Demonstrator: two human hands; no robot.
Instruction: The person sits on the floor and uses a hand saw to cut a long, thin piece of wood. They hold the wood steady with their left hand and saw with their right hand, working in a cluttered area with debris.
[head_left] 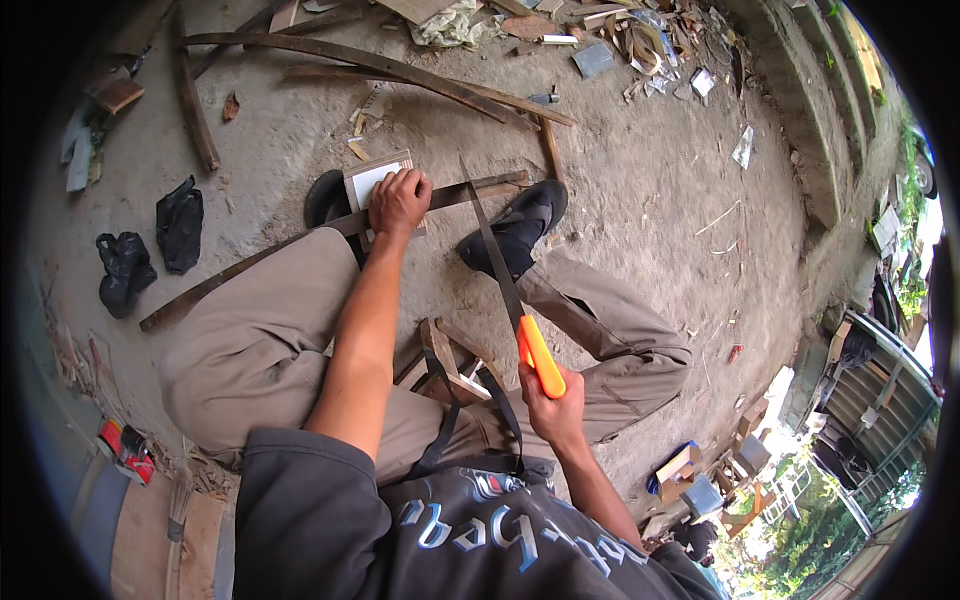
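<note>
My right hand (556, 408) is closed round the orange handle of a hand saw (541, 357). Its long thin blade points away from me, and near its tip it crosses a dark wooden strip (453, 195). The strip lies slantwise over a pale wooden block (364, 183) with a white face. My left hand (400, 203), fingers curled down, grips the strip where it passes over the block, to the left of the blade. The strip's right end reaches my right shoe (515, 232). The underside of my left hand's grip is hidden.
Beyond the block lie long dark wooden strips (400, 68) and a hammer (552, 150). Two black plastic bags (180, 225) rest at left. A small wooden frame (440, 350) stands between my legs. Scraps (650, 50) litter the far ground; concrete steps (795, 110) rise at right.
</note>
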